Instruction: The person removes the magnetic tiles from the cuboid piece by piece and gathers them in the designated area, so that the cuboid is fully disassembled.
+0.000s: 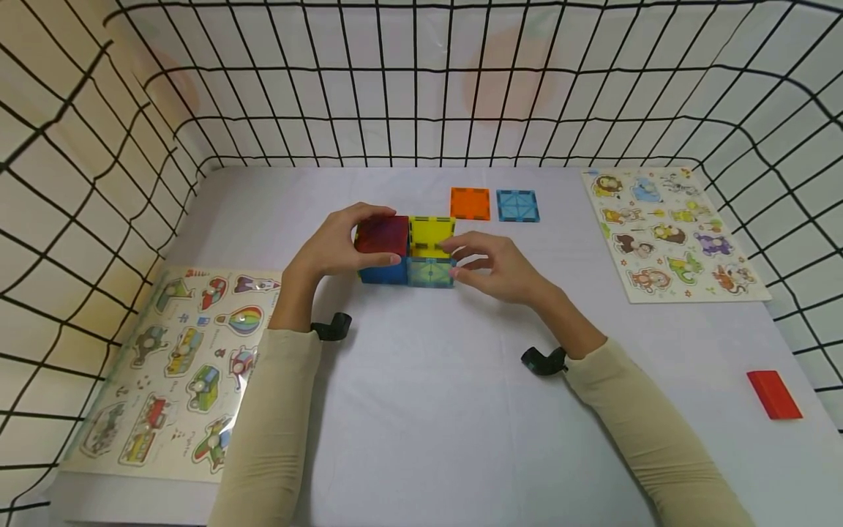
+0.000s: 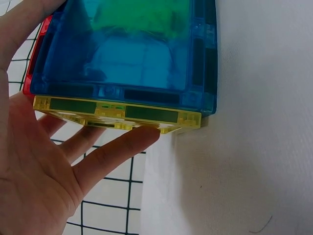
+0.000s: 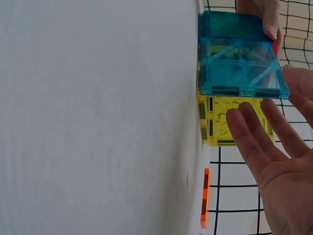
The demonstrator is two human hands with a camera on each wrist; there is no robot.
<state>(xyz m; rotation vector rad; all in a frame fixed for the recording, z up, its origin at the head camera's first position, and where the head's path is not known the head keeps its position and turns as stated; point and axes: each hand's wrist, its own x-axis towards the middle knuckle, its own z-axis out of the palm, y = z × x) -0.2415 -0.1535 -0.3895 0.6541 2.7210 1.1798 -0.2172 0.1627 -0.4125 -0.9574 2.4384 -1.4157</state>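
Two boxes of see-through magnetic tiles stand side by side on the table. The left one has a red tile (image 1: pixel 382 236) on top, a dark blue tile (image 1: pixel 384 275) in front and a yellow side tile (image 2: pixel 117 111). My left hand (image 1: pixel 334 245) grips this box, thumb along the front top edge, fingers round its far and left sides. To its right are yellow tiles (image 1: pixel 431 233), with a light blue tile (image 1: pixel 431 273) at the front. At that light blue tile's right edge, my right hand (image 1: pixel 494 267) holds its thumb, its fingers spread beside the yellow side.
An orange tile (image 1: pixel 470 203) and a blue tile (image 1: pixel 518 206) lie flat behind the boxes. Picture puzzle boards lie at left (image 1: pixel 191 359) and far right (image 1: pixel 678 234). A red block (image 1: pixel 774 395) is near the right edge. Black wire mesh (image 1: pixel 415 117) fences the table.
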